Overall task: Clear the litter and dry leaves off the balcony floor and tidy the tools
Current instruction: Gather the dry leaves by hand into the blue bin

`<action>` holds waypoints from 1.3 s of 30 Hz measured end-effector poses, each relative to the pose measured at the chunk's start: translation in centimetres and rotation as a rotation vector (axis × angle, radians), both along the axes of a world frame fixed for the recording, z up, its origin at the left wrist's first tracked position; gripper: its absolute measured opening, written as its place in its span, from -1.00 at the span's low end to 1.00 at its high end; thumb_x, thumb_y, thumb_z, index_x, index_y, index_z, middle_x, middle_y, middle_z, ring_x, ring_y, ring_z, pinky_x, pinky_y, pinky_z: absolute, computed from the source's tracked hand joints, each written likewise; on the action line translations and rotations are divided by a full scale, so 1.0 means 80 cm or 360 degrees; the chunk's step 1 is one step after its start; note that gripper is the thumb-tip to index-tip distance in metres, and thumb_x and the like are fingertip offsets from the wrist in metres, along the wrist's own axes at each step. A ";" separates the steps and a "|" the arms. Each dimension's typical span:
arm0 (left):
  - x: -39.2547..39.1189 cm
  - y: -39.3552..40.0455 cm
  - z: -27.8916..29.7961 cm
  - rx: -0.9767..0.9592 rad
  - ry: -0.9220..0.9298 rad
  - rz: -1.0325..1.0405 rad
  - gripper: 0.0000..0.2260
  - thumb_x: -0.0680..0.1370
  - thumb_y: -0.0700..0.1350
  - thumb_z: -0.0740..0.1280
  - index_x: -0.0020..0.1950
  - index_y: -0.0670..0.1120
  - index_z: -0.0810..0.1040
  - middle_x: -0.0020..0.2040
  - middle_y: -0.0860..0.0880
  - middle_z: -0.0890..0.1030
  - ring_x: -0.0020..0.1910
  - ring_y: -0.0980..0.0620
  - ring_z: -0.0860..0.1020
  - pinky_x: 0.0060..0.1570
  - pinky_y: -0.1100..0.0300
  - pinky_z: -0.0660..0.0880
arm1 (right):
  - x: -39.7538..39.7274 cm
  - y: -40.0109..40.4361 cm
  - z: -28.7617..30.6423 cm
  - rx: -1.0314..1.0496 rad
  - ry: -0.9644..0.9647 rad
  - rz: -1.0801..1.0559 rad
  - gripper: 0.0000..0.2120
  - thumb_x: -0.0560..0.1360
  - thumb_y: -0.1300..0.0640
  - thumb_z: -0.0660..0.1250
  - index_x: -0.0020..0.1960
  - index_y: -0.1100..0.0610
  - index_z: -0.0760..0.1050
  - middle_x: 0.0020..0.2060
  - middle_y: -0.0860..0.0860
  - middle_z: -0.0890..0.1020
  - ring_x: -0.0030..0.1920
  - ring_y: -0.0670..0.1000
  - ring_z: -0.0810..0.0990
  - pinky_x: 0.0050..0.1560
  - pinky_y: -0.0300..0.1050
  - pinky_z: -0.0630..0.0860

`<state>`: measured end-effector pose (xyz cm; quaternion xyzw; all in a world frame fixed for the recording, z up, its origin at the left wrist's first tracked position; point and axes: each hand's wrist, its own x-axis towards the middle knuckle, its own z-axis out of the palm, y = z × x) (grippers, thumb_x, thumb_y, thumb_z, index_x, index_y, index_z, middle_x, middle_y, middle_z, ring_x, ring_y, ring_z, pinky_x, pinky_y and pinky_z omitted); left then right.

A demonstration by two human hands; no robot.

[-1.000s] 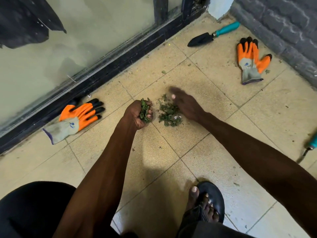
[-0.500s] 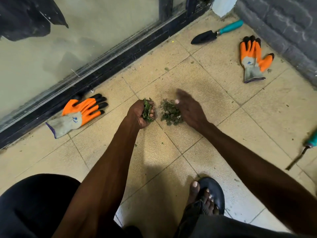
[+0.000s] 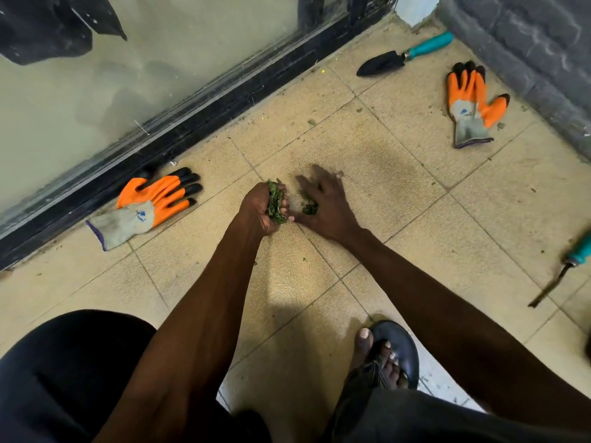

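Green crumpled leaf scraps (image 3: pixel 275 203) clenched in left hand (image 3: pixel 260 209) above beige tiled balcony floor (image 3: pixel 399 199), right hand (image 3: pixel 326 203) spread flat over small leaf pile (image 3: pixel 309 206) just beside, orange-and-grey gloves, teal-handled trowel (image 3: pixel 404 55) well apart

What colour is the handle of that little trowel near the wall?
Teal, on the trowel with its black blade; the head view shows it.

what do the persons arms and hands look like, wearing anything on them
Both arms are bare as far up as the view shows: no sleeves, no watch, no rings or bands to be seen. The left hand and right hand are ungloved too; the two orange and grey work gloves lie unused on the floor.
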<state>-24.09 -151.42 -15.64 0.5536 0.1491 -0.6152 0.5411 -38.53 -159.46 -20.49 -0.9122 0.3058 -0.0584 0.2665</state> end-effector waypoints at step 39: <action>-0.065 -0.004 -0.002 0.0028 -0.0529 -0.0250 -0.80 0.54 -0.30 0.20 -0.07 -0.16 0.62 -0.35 -0.08 0.56 -0.51 0.03 0.43 -0.50 0.25 0.31 | -0.087 -0.030 0.062 0.0780 -0.0695 -0.1257 -0.80 0.49 0.37 0.36 0.07 0.23 0.66 -0.01 0.10 0.71 -0.21 -0.24 0.65 -0.18 -0.28 0.59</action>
